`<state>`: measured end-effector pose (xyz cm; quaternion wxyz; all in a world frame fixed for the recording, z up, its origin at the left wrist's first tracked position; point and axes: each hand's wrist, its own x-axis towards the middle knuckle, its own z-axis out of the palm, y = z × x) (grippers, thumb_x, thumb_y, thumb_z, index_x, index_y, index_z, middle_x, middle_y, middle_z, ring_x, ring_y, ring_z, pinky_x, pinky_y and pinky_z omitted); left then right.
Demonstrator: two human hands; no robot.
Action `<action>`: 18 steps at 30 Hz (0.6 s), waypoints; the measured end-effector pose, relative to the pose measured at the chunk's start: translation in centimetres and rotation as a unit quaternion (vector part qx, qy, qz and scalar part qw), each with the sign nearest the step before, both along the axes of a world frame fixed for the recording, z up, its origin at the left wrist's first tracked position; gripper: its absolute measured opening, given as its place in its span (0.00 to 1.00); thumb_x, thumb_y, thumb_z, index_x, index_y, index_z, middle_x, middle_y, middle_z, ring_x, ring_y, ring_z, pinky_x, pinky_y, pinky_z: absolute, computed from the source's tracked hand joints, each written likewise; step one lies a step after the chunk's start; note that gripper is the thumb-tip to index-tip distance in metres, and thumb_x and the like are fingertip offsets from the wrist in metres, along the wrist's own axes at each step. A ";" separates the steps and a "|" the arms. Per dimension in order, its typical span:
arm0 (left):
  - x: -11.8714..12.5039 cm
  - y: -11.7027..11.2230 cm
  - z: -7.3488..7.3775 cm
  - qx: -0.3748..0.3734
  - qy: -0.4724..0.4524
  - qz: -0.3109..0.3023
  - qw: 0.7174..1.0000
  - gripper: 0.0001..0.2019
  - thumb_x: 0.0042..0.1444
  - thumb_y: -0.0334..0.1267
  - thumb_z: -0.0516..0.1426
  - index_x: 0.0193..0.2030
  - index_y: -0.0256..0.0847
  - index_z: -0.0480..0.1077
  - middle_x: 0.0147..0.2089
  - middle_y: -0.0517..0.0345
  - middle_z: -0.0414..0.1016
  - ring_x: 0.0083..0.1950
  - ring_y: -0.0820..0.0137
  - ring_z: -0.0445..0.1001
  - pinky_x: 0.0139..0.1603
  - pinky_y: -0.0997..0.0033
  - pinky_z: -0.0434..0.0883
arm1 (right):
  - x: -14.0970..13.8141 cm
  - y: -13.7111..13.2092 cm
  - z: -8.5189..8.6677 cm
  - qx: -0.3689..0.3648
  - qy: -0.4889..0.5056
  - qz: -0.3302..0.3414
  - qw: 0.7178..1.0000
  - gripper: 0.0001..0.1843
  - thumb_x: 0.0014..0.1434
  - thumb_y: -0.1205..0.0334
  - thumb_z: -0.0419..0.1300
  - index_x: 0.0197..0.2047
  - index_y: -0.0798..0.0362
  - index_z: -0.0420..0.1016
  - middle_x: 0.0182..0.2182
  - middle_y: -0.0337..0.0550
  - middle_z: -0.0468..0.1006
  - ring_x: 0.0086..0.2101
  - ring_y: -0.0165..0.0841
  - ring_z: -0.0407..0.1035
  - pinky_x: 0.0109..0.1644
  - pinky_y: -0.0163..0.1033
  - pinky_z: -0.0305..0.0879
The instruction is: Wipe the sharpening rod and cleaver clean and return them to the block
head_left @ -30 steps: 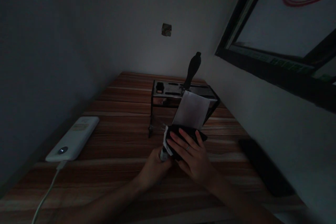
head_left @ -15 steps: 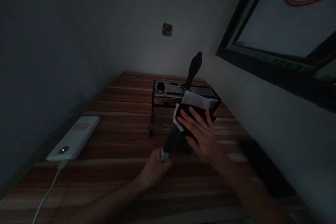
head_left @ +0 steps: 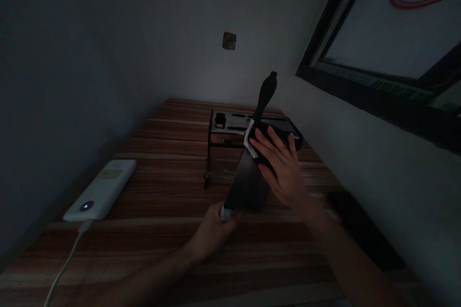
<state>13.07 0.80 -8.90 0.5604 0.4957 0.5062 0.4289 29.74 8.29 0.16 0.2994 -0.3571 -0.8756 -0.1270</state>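
In dim light my left hand (head_left: 212, 234) is closed round the handle of a broad-bladed knife, its dark blade (head_left: 247, 184) pointing away from me over the wooden table (head_left: 162, 187). My right hand (head_left: 283, 165) presses a dark cloth with a white edge (head_left: 252, 141) against the far end of the blade, fingers curled over it. Just behind stands a metal knife rack (head_left: 230, 129) with a black-handled knife (head_left: 265, 93) upright in a slot.
A white power bank (head_left: 103, 189) with a cable (head_left: 61, 268) lies at the left of the table. A long dark object (head_left: 360, 225) lies along the right wall. A dark-framed window (head_left: 378, 48) is at the upper right.
My right hand slid the cloth along the blade from near the handle up to the far tip. The left hand stayed in place on the handle.
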 end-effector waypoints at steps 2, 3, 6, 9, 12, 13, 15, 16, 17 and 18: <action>0.0 0.0 -0.1 -0.005 0.003 -0.001 1.000 0.10 0.45 0.41 0.56 0.23 0.39 0.60 0.20 0.67 0.54 0.22 0.78 0.50 0.20 0.79 0.52 | -0.1 0.2 0.3 0.005 0.005 -0.009 1.000 0.24 0.66 0.61 0.42 0.65 0.48 0.52 0.64 0.40 0.56 0.65 0.37 0.41 0.66 0.57 0.30; -0.1 0.1 -0.1 -0.006 0.005 -0.002 1.000 0.10 0.45 0.41 0.57 0.23 0.39 0.60 0.20 0.67 0.54 0.22 0.78 0.50 0.20 0.79 0.52 | -0.2 0.3 0.5 0.007 0.006 -0.013 1.000 0.24 0.66 0.61 0.42 0.65 0.48 0.52 0.64 0.39 0.56 0.65 0.37 0.41 0.66 0.57 0.30; -0.2 0.1 -0.3 -0.003 0.013 -0.004 1.000 0.10 0.44 0.41 0.57 0.23 0.39 0.61 0.21 0.66 0.55 0.23 0.77 0.51 0.22 0.78 0.53 | -0.3 0.5 0.8 0.013 0.006 -0.021 1.000 0.24 0.66 0.61 0.42 0.65 0.49 0.52 0.64 0.38 0.55 0.65 0.36 0.40 0.67 0.55 0.31; -0.3 0.1 -0.3 0.000 0.021 -0.010 1.000 0.09 0.45 0.41 0.56 0.24 0.39 0.61 0.22 0.66 0.56 0.24 0.76 0.52 0.23 0.78 0.55 | -0.4 0.6 0.8 0.021 0.005 -0.025 0.999 0.23 0.66 0.61 0.42 0.64 0.50 0.53 0.64 0.39 0.55 0.65 0.36 0.40 0.67 0.55 0.31; -0.3 0.1 -0.4 0.005 0.025 -0.014 1.000 0.09 0.45 0.41 0.56 0.24 0.38 0.61 0.22 0.65 0.56 0.24 0.76 0.52 0.24 0.78 0.55 | -0.4 0.6 0.7 0.027 0.008 -0.027 0.999 0.23 0.66 0.61 0.43 0.64 0.50 0.54 0.64 0.39 0.56 0.65 0.36 0.41 0.67 0.55 0.31; -0.3 0.1 -0.4 0.004 0.023 -0.014 1.000 0.09 0.45 0.41 0.56 0.24 0.38 0.61 0.22 0.65 0.56 0.24 0.76 0.52 0.23 0.78 0.54 | -0.5 0.6 0.7 0.029 0.011 -0.028 0.999 0.23 0.66 0.61 0.43 0.64 0.50 0.53 0.64 0.39 0.56 0.65 0.36 0.41 0.67 0.55 0.31; -0.2 0.1 -0.3 -0.001 0.018 -0.013 1.000 0.09 0.45 0.41 0.56 0.24 0.38 0.62 0.22 0.65 0.56 0.24 0.77 0.51 0.22 0.78 0.54 | -0.6 0.5 0.6 0.033 0.014 -0.028 0.999 0.24 0.66 0.62 0.43 0.65 0.48 0.52 0.64 0.38 0.56 0.65 0.37 0.42 0.67 0.56 0.31; -0.2 0.1 -0.3 -0.002 0.015 -0.011 1.000 0.10 0.45 0.42 0.56 0.24 0.38 0.61 0.21 0.66 0.55 0.23 0.77 0.51 0.22 0.78 0.53 | -0.6 0.5 0.6 0.034 0.014 -0.029 0.999 0.25 0.66 0.62 0.43 0.65 0.48 0.51 0.64 0.38 0.56 0.64 0.38 0.42 0.67 0.57 0.31; -0.2 0.1 -0.2 -0.002 0.013 -0.009 1.000 0.10 0.45 0.42 0.56 0.24 0.39 0.61 0.21 0.66 0.55 0.23 0.77 0.51 0.22 0.78 0.53 | -0.6 0.5 0.5 0.034 0.014 -0.029 0.999 0.25 0.66 0.62 0.43 0.66 0.47 0.50 0.64 0.38 0.56 0.64 0.38 0.42 0.67 0.57 0.32; -0.2 0.1 -0.1 -0.001 0.012 -0.008 1.000 0.10 0.44 0.42 0.56 0.24 0.39 0.61 0.21 0.66 0.55 0.23 0.77 0.51 0.22 0.78 0.53 | -0.7 0.4 0.5 0.034 0.014 -0.029 0.999 0.25 0.66 0.62 0.43 0.66 0.47 0.49 0.64 0.38 0.56 0.64 0.39 0.42 0.66 0.58 0.32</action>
